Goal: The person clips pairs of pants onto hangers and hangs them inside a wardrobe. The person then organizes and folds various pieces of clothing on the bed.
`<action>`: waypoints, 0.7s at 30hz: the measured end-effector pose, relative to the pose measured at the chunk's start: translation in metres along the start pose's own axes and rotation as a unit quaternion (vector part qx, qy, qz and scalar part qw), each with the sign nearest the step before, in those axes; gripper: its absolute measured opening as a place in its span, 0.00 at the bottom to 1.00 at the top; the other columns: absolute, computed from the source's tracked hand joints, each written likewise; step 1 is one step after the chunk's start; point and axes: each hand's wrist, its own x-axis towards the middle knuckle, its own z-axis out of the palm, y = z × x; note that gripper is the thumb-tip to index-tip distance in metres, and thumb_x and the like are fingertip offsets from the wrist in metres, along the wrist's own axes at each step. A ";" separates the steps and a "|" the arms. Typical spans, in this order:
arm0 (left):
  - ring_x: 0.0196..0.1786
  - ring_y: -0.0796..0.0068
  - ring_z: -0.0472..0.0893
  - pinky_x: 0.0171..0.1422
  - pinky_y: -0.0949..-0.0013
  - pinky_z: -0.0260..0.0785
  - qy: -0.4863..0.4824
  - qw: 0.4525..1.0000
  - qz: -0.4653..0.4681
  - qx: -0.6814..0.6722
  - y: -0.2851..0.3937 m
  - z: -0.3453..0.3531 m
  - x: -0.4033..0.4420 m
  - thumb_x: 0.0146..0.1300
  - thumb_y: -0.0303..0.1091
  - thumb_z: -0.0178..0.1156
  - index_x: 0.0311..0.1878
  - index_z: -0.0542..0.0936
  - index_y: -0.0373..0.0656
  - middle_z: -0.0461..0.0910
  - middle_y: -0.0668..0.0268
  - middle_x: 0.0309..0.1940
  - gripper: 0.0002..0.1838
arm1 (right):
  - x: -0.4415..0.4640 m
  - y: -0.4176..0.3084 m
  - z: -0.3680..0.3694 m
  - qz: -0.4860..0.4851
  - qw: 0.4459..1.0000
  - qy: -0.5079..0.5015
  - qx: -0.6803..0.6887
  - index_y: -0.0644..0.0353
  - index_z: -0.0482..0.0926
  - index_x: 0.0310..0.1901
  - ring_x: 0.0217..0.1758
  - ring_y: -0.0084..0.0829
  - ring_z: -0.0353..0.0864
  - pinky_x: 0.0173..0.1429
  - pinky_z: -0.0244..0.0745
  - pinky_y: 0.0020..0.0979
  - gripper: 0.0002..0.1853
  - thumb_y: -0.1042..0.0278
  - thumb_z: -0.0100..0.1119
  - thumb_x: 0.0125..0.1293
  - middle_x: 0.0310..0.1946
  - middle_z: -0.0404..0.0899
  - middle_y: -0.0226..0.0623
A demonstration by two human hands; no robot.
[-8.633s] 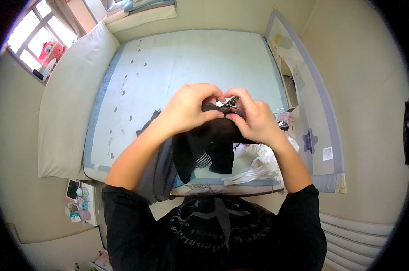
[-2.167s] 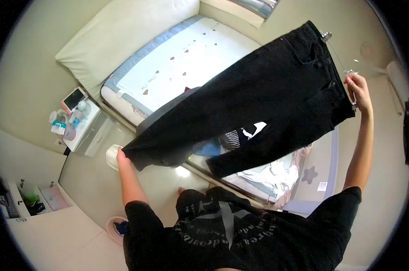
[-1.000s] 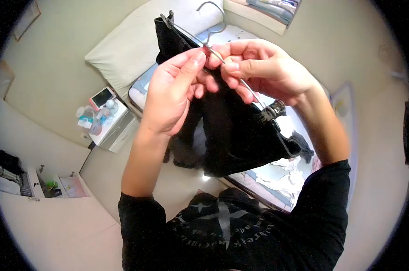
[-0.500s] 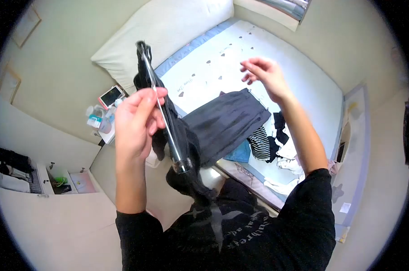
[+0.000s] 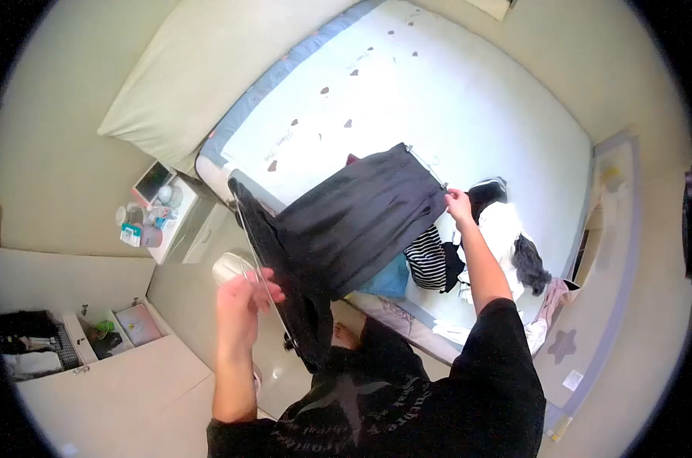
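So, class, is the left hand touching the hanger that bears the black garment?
Touching: the head view shows the left hand holding the hanger, its wire crossing the fingers.

Place: a bedroom in a home
Sleeping area: a wide bed (image 5: 468, 84) in a pale sheet printed with small dark shapes, a padded cream panel (image 5: 174, 76) along one side
Far side: a guard rail (image 5: 630, 229) bearing a grey star (image 5: 564, 346)
Bedside: a small white cabinet (image 5: 201, 233) crowded with containers (image 5: 132, 235) and a tablet-like screen (image 5: 153, 181)
Clothing: a dark grey garment (image 5: 361, 214) and a striped garment (image 5: 426, 261) on the bed
Storage: an open compartment unit (image 5: 94, 374) with clothes (image 5: 29, 332) inside
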 end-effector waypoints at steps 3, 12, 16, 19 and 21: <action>0.37 0.59 0.88 0.40 0.65 0.79 -0.005 0.997 -0.061 -0.037 -0.031 0.034 0.019 0.71 0.33 0.56 0.53 0.80 0.28 0.87 0.53 0.36 0.17 | 0.040 0.027 0.016 -0.031 0.999 0.018 -0.041 0.67 0.80 0.58 0.44 0.31 0.85 0.50 0.79 0.33 0.20 0.68 0.61 0.67 0.45 0.86 0.41; 0.53 0.39 0.85 0.53 0.53 0.82 -0.109 0.981 -0.075 -0.139 -0.098 0.106 0.069 0.72 0.31 0.55 0.64 0.71 0.24 0.81 0.36 0.52 0.23 | 0.157 0.109 0.080 0.007 0.984 -0.001 -0.177 0.66 0.79 0.59 0.56 0.48 0.83 0.63 0.76 0.41 0.22 0.68 0.58 0.64 0.52 0.84 0.52; 0.55 0.37 0.84 0.55 0.52 0.81 -0.144 0.979 -0.081 -0.123 -0.124 0.108 0.082 0.70 0.32 0.59 0.65 0.70 0.23 0.80 0.35 0.55 0.26 | 0.198 0.139 0.100 -0.024 0.975 0.001 -0.222 0.72 0.73 0.63 0.66 0.56 0.75 0.70 0.69 0.46 0.26 0.69 0.55 0.64 0.60 0.77 0.61; 0.56 0.38 0.84 0.55 0.53 0.81 -0.131 0.977 -0.131 -0.103 -0.127 0.114 0.092 0.67 0.34 0.62 0.64 0.70 0.20 0.81 0.35 0.53 0.29 | 0.229 0.155 0.110 -0.008 0.973 -0.033 -0.230 0.70 0.69 0.67 0.68 0.56 0.72 0.72 0.67 0.46 0.28 0.67 0.54 0.66 0.64 0.74 0.60; 0.56 0.38 0.84 0.55 0.53 0.81 -0.130 0.975 -0.147 -0.105 -0.132 0.113 0.096 0.66 0.35 0.62 0.63 0.70 0.20 0.82 0.35 0.52 0.30 | 0.243 0.162 0.115 0.016 0.969 -0.051 -0.243 0.66 0.67 0.69 0.69 0.55 0.72 0.73 0.67 0.47 0.29 0.66 0.54 0.67 0.66 0.72 0.57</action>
